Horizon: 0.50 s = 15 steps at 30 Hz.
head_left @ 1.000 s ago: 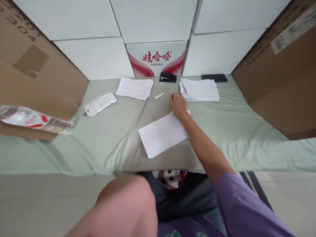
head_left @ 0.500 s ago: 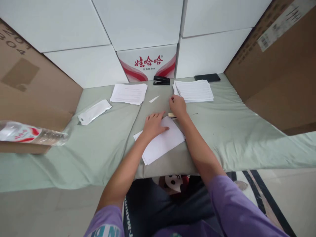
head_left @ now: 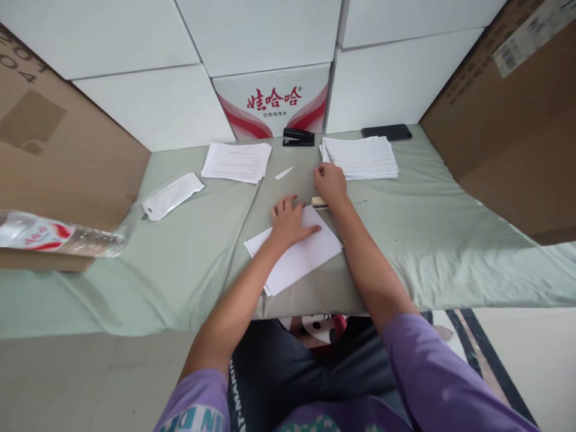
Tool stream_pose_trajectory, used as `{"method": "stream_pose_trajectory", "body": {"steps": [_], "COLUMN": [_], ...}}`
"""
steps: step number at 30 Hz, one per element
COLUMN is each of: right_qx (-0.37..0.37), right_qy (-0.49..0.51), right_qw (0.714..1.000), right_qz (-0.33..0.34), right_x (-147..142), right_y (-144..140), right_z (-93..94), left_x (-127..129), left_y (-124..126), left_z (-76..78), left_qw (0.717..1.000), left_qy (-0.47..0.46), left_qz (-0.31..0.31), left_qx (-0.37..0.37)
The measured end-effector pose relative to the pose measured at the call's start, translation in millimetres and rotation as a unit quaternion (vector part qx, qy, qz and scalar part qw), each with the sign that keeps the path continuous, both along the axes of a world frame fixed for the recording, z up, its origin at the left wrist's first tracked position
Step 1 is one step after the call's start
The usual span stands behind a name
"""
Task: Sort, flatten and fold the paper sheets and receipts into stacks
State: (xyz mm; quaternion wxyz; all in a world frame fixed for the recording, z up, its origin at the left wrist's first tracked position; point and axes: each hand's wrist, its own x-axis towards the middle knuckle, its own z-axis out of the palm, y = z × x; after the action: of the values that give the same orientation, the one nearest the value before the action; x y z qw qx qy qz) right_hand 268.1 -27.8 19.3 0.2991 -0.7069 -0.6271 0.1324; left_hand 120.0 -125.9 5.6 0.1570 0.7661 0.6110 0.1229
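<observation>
My left hand [head_left: 290, 223] lies with its fingers spread on several sheets of white paper [head_left: 306, 252], set at a slant near the table's front edge. Beyond the sheets' upper corner is my right hand [head_left: 331, 182], its fingers bent and pressed together beside the right paper stack [head_left: 362, 157]. Whatever its fingertips may hold is too small to make out. Partly covered by my right wrist, a small tool with a pale handle [head_left: 319, 202] rests on the cloth by the sheets' corner. A thin white pointed strip [head_left: 284, 173] lies farther back.
A black stapler [head_left: 299, 137] stands at the back, with a printed paper stack [head_left: 237, 162] to its left and a dark phone [head_left: 387, 132] to its right. White packet [head_left: 173, 196] and water bottle [head_left: 58, 234] lie left. Cardboard boxes [head_left: 508, 138] flank the table.
The camera view has shifted slightly, so the things on the table appear a little higher and mostly farther right. Both hands keep nearly the same places and poses relative to the sheets.
</observation>
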Motion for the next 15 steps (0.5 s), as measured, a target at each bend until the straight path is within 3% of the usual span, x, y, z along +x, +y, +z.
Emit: {"method": "stream_pose_trajectory", "body": {"steps": [5, 9, 12, 15], "right_qx": [0.006, 0.011, 0.013, -0.027], "right_qy": [0.011, 0.041, 0.094, 0.211], "right_qw": [1.000, 0.999, 0.991, 0.953], "right_qz": [0.002, 0.024, 0.098, 0.216], "right_x": [0, 3, 5, 6], "right_y": [1, 3, 2, -4], "right_z": [-1.7, -0.4, 8.0, 25.3], "left_x": [7, -7, -27, -52], "left_y": [4, 9, 15, 25], "left_z": [-6.4, -3.5, 4.5, 12.3], "left_qw": [0.998, 0.981, 0.945, 0.874], "left_qy": [-0.060, -0.193, -0.320, -0.454], "left_qz": [-0.016, -0.024, 0.007, 0.106], "left_qx": [0.019, 0.021, 0.073, 0.137]}}
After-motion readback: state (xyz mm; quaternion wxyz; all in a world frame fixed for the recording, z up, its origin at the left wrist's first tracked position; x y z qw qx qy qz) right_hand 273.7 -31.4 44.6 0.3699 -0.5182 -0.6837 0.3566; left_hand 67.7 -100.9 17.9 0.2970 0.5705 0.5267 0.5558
